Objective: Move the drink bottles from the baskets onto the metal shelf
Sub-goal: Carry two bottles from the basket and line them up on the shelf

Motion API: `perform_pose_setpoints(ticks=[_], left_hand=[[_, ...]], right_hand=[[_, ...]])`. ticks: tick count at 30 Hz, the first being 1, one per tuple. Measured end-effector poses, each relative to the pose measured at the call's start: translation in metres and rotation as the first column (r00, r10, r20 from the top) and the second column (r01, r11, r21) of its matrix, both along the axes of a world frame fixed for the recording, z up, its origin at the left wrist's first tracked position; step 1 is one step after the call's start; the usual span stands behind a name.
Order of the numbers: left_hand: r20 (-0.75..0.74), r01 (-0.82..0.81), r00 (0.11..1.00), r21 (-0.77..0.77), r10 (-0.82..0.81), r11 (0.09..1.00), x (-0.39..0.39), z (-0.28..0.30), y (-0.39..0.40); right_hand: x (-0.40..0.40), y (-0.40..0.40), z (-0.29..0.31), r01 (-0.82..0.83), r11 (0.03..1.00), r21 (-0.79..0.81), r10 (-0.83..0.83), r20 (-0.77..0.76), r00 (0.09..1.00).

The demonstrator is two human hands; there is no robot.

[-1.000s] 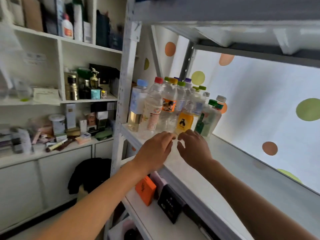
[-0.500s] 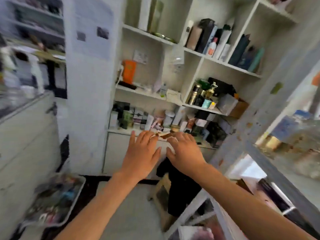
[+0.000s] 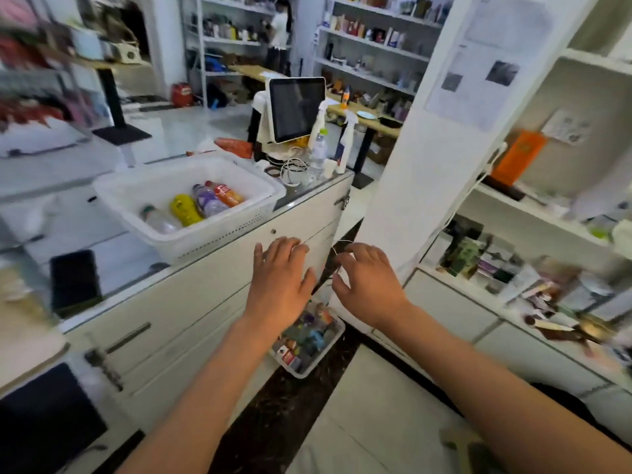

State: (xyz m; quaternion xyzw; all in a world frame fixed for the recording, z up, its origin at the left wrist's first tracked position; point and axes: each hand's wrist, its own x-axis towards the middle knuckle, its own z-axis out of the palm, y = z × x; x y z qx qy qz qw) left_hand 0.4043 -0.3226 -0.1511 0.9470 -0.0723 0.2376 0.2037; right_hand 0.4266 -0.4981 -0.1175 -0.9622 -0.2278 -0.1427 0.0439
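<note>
Shop counter [image 3: 205, 278], left. White basket [image 3: 191, 213] on it holds four drink bottles [image 3: 205, 203] lying flat. Left hand [image 3: 278, 285] and right hand [image 3: 371, 285] empty, fingers spread, near. Risk: loose bottles roll and slip if grabbed hastily.

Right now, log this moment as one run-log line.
left hand: open, empty | right hand: open, empty | white basket: four bottles inside, on counter | floor basket: bottles inside

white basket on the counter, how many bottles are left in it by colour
In the white basket:
clear bottle: 1
yellow bottle: 1
purple bottle: 1
orange bottle: 1
Total: 4
</note>
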Motion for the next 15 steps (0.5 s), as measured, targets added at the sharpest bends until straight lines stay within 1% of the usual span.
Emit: perform_pose_setpoints(ticks=[3,9,13,15], left_hand=[[-0.020,-0.097,0.995,0.010,0.097,0.995,0.003,-0.002,0.026],[-0.063,-0.235,0.970,0.002,0.235,0.972,0.032,-0.004,0.050],[-0.040,-0.372,0.927,0.033,0.373,0.928,0.076,-0.001,0.062],[-0.044,-0.458,0.888,0.009,0.458,0.889,0.100,0.000,0.061]], right_hand=[[0.021,0.028,-0.010,-0.083,0.996,0.041,0.084,-0.027,0.996],[0.087,0.065,-0.021,-0.179,0.976,0.122,0.189,-0.083,0.978],[0.152,0.086,-0.023,-0.276,0.946,0.173,0.295,-0.097,0.951],[0.188,0.088,-0.020,-0.326,0.929,0.175,0.347,-0.110,0.931]])
